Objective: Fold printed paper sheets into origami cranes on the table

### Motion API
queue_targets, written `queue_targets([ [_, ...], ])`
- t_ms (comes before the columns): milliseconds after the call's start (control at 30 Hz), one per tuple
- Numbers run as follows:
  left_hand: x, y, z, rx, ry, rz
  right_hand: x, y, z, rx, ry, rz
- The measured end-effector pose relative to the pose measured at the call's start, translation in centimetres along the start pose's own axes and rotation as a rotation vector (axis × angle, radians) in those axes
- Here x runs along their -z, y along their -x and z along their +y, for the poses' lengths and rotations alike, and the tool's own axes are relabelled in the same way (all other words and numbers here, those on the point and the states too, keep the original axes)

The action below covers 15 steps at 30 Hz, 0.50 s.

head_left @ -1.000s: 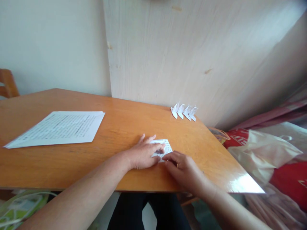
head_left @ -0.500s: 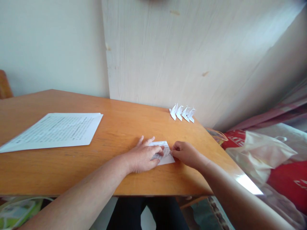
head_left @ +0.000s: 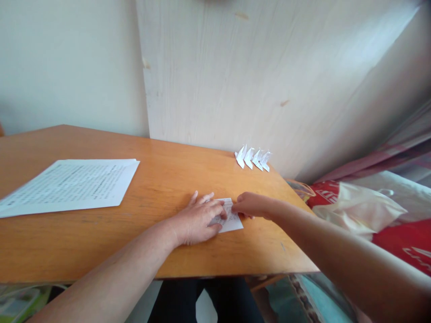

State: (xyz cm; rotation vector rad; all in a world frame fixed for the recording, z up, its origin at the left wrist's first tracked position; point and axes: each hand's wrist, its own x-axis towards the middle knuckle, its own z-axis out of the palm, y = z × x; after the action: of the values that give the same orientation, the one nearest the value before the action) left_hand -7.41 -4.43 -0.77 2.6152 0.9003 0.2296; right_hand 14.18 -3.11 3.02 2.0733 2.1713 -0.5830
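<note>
Both hands on the paper (head_left: 233, 223), right at your side of the table (head_left: 188, 175)!
Here's the printed paper, flat on the wood in front of you, its left part hidden under your left hand (head_left: 201, 220), which lies spread and open, gripping nothing; your right hand (head_left: 251, 205) is at the right edge, fingers curled, and whether they pinch it, I cannot tell; beyond, 4 folded pieces (head_left: 252, 158) stand in a row near the wall (head_left: 208, 80), a printed stack (head_left: 77, 186) lies well to the left, and bags (head_left: 365, 208) crowd the far right.
</note>
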Motion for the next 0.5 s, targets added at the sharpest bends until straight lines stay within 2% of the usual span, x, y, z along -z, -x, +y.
queue_targets([
  [100,-0.2,0.0,0.0,-0.014,-0.001,0.029,0.1,-1.0,-0.2,-0.020,0.023,-0.170],
  [167,-0.3,0.0,-0.1,-0.025,-0.003,0.054,0.1,-1.6,-0.3,-0.033,0.043,-0.205],
  [333,-0.4,0.0,-0.1,-0.053,-0.002,0.094,0.1,-2.3,-0.6,-0.062,0.080,-0.196],
  [500,-0.5,0.0,-0.3,-0.065,-0.009,0.075,-0.2,-0.9,0.3,0.015,0.019,-0.132],
])
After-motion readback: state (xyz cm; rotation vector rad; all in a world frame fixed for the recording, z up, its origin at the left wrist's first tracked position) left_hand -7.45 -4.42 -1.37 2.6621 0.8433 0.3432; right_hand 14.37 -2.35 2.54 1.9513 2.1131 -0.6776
